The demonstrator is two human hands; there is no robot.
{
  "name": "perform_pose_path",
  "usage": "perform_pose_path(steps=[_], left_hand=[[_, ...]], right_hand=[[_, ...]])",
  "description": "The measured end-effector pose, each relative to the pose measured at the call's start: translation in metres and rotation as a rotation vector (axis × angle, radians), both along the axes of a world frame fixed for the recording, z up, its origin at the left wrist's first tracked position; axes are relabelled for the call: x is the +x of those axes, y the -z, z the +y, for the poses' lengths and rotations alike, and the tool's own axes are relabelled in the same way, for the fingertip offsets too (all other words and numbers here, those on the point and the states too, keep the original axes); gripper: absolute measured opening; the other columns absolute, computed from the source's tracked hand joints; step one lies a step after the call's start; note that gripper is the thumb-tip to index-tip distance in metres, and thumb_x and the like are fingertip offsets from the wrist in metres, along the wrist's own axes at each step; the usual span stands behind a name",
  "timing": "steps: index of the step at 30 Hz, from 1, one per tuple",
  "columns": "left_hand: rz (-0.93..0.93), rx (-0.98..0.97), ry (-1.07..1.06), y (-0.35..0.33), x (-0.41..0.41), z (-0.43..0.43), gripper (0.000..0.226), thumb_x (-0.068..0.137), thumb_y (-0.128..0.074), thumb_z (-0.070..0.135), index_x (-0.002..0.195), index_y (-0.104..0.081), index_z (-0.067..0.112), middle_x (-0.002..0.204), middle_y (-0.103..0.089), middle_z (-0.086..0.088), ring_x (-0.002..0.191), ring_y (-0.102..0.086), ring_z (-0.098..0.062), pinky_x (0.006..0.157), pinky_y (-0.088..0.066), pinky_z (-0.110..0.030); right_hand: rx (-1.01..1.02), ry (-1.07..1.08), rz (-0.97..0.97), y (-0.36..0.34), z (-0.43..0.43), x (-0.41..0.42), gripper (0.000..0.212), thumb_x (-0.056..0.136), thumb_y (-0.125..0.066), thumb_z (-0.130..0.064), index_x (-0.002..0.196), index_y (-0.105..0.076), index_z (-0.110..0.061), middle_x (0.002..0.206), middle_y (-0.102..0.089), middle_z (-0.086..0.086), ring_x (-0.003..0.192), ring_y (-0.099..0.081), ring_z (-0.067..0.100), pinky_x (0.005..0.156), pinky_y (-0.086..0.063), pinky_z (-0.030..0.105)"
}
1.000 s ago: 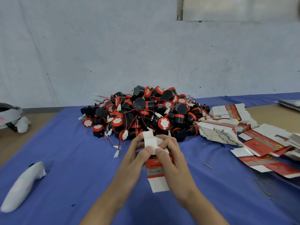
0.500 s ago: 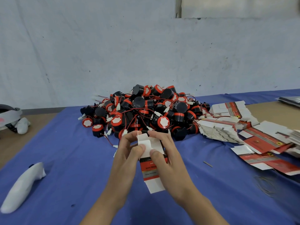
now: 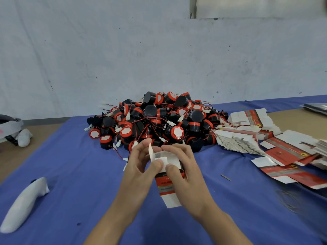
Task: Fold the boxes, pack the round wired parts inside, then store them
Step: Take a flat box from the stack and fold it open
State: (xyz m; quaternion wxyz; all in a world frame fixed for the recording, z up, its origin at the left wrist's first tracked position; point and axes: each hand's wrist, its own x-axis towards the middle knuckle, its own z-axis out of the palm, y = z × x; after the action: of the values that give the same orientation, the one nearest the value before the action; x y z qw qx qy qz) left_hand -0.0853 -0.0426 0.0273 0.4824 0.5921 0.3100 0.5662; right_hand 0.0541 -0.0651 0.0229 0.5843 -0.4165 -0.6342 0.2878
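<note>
Cardboard box in left hand and right hand — flaps untucked

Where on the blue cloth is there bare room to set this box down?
Widest bare cloth lies between the white object and the left hand. A smaller patch sits between the right hand and the flat cartons. Crowded: the parts pile behind the box.

The left forearm and right forearm rise from the lower edge and converge. The left hand and right hand face each other, fingers curled round the box, both thumbs pressed onto its upper flap.
</note>
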Motion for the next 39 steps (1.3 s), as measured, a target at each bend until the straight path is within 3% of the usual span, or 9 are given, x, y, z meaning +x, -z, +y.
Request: perform_pose_path(steps=[6, 10, 12, 17, 20, 23, 26, 33, 39], left_hand=[[0.164, 0.057, -0.085, 0.003, 0.001, -0.004, 0.045, 0.092, -0.053, 0.015, 0.115, -0.057, 0.053, 0.096, -0.064, 0.011, 0.084, -0.065, -0.007, 0.071, -0.056, -0.022], [0.015, -0.119, 0.077, 0.002, -0.001, 0.002, 0.043, 0.085, -0.057, 0.058, 0.125, -0.064, 0.046, 0.131, -0.065, 0.012, 0.119, -0.062, -0.005, 0.092, -0.05, -0.03], [-0.08, -0.267, 0.171, 0.001, -0.003, 0.006, 0.05, 0.083, -0.056, 0.069, 0.122, -0.069, 0.04, 0.127, -0.069, 0.003, 0.114, -0.067, -0.011, 0.084, -0.055, -0.033], [-0.045, -0.398, 0.338, 0.005, -0.001, 0.006, 0.04, 0.09, -0.063, 0.051, 0.12, -0.07, 0.025, 0.117, -0.071, -0.016, 0.085, -0.069, -0.021, 0.07, -0.055, -0.035], [-0.026, -0.393, 0.372, 0.005, -0.001, 0.004, 0.04, 0.098, -0.056, 0.041, 0.129, -0.063, 0.015, 0.117, -0.069, -0.018, 0.093, -0.069, -0.025, 0.072, -0.056, -0.033], [-0.008, -0.404, 0.323, 0.008, 0.001, 0.001, 0.038, 0.094, -0.062, 0.032, 0.129, -0.06, 0.018, 0.112, -0.074, -0.013, 0.095, -0.073, -0.027, 0.069, -0.059, -0.033], [0.021, -0.39, 0.289, 0.01, 0.001, 0.002, 0.037, 0.095, -0.066, 0.031, 0.13, -0.057, 0.023, 0.113, -0.074, -0.011, 0.101, -0.073, -0.03, 0.073, -0.06, -0.034], [0.049, -0.373, 0.279, 0.013, 0.004, 0.005, 0.04, 0.094, -0.069, 0.026, 0.13, -0.054, 0.031, 0.116, -0.072, -0.013, 0.109, -0.069, -0.035, 0.089, -0.059, -0.043], [-0.15, -0.436, 0.441, 0.003, 0.001, 0.0, 0.033, 0.102, -0.052, 0.026, 0.133, -0.061, 0.023, 0.133, -0.064, -0.013, 0.121, -0.063, -0.033, 0.1, -0.05, -0.052]], right_hand=[[0.075, 0.072, -0.262, 0.01, -0.001, -0.002, 0.025, 0.086, -0.044, -0.042, 0.11, -0.052, -0.04, 0.122, -0.039, -0.023, 0.116, -0.053, 0.009, 0.083, -0.048, 0.015], [0.114, 0.171, -0.271, 0.008, 0.003, 0.006, 0.027, 0.085, -0.043, -0.039, 0.109, -0.053, -0.034, 0.121, -0.039, -0.023, 0.114, -0.051, 0.01, 0.083, -0.045, 0.014], [0.126, 0.188, -0.284, 0.007, 0.004, 0.009, 0.028, 0.083, -0.043, -0.039, 0.108, -0.053, -0.034, 0.122, -0.038, -0.023, 0.113, -0.05, 0.009, 0.08, -0.044, 0.013], [0.16, 0.213, -0.436, 0.008, 0.0, 0.012, 0.036, 0.082, -0.042, -0.041, 0.112, -0.057, -0.029, 0.122, -0.036, -0.024, 0.113, -0.048, 0.005, 0.078, -0.048, 0.022], [0.168, 0.197, -0.48, 0.007, -0.003, 0.014, 0.041, 0.084, -0.044, -0.043, 0.121, -0.053, -0.028, 0.124, -0.04, -0.019, 0.116, -0.049, 0.007, 0.089, -0.049, 0.03], [0.164, 0.167, -0.526, 0.007, -0.005, 0.015, 0.054, 0.091, -0.044, -0.055, 0.142, -0.029, -0.044, 0.133, -0.038, -0.028, 0.128, -0.038, -0.004, 0.104, -0.034, 0.015], [0.175, 0.158, -0.591, 0.007, -0.005, 0.015, 0.063, 0.093, -0.041, -0.064, 0.147, -0.013, -0.052, 0.133, -0.03, -0.034, 0.127, -0.033, -0.013, 0.102, -0.025, 0.005], [0.267, 0.168, -0.671, 0.008, -0.007, 0.012, 0.069, 0.095, -0.033, -0.072, 0.154, -0.013, -0.041, 0.143, -0.032, -0.017, 0.123, -0.044, 0.004, 0.1, -0.027, 0.008], [0.272, 0.21, -0.591, 0.005, -0.007, 0.02, 0.063, 0.097, -0.043, -0.057, 0.153, -0.022, -0.037, 0.146, -0.033, -0.02, 0.124, -0.042, -0.006, 0.102, -0.021, 0.0]])
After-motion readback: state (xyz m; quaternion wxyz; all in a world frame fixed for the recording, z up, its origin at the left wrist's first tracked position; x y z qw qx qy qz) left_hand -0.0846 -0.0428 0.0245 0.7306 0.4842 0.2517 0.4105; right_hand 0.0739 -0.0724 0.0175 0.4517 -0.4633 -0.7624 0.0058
